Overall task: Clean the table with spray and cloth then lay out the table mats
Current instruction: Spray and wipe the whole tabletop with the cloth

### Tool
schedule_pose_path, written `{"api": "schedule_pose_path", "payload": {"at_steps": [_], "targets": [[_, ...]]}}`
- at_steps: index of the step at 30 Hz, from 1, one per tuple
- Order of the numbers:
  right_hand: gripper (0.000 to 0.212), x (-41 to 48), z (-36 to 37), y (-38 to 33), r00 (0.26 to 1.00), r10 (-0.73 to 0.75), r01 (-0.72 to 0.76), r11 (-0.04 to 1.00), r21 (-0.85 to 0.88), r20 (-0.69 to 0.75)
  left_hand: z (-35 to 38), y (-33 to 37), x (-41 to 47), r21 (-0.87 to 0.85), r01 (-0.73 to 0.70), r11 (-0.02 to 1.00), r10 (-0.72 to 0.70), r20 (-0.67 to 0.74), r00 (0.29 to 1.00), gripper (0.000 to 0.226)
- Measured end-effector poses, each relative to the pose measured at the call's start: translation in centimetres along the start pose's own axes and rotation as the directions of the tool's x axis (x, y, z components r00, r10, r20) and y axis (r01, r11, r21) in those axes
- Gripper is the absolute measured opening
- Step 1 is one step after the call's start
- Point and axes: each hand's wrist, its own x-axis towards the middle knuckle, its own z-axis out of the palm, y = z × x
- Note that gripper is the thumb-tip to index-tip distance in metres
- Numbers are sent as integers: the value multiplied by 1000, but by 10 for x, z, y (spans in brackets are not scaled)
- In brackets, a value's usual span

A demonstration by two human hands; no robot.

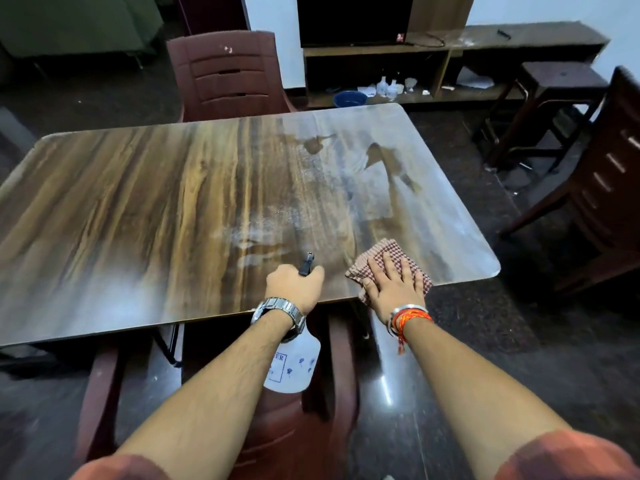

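Observation:
A wood-grain table (121, 209) fills the middle of the view, with wet spray patches and streaks on its right half. My left hand (294, 287) grips the dark trigger head of a white spray bottle (294, 368), whose body hangs below the table's near edge, nozzle pointing over the tabletop. My right hand (393, 285) lies flat, fingers spread, on a red-and-white checked cloth (381, 252) at the table's near right corner. No table mats are in view.
A maroon plastic chair (228, 77) stands at the far side, another chair (304, 427) is tucked under the near edge below my arms. A dark chair (602, 188) and a stool (550, 88) stand to the right. A low shelf unit (450, 53) lines the back wall.

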Motion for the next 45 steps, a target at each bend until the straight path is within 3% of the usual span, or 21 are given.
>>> {"api": "schedule_pose_path", "payload": {"at_steps": [10, 12, 14, 17, 20, 24, 27, 32, 38, 42, 44, 45], "targets": [[56, 25, -1, 1, 997, 44, -46, 998, -34, -67, 6, 8, 12, -68, 193, 979, -202, -171, 964, 32], [57, 28, 0, -11, 997, -53, 47, 995, -83, -62, 2, 6, 19, -93, 192, 977, -206, -181, 962, 29], [60, 26, 4, -29, 968, -251, 247, 961, -123, -19, -3, 5, 25, -118, 193, 974, -213, -191, 958, 25], [59, 24, 13, -69, 833, -546, 553, 824, -124, 86, -14, 1, 35, -156, 207, 966, -239, -236, 942, 26], [54, 36, 17, -104, 665, -726, 746, 654, -122, 177, -26, -6, 45, -187, 221, 957, -268, -279, 922, 32], [55, 59, 22, -137, 502, -828, 865, 483, -135, 249, -46, -17, 57, -233, 250, 940, -316, -320, 893, 26], [57, 75, 28, -164, 437, -855, 900, 418, -128, 278, -56, -27, 68, -282, 297, 912, -384, -337, 859, 29], [63, 126, 32, -212, 424, -870, 906, 406, -123, 251, -62, -35, 91, -375, 364, 853, -499, -379, 779, 32], [55, 221, 25, -261, 547, -793, 836, 535, -122, 267, -59, -25, 105, -422, 440, 792, -604, -435, 668, 27], [56, 242, 22, -276, 587, -753, 805, 583, -113, 298, -48, -11, 102, -489, 452, 746, -660, -453, 599, 25], [55, 229, 19, -268, 533, -789, 844, 523, -122, 305, -40, -4, 97, -511, 450, 732, -676, -460, 576, 23], [54, 221, 18, -259, 458, -836, 889, 439, -133, 303, -36, 0, 95, -519, 444, 731, -678, -472, 564, 23]]}}
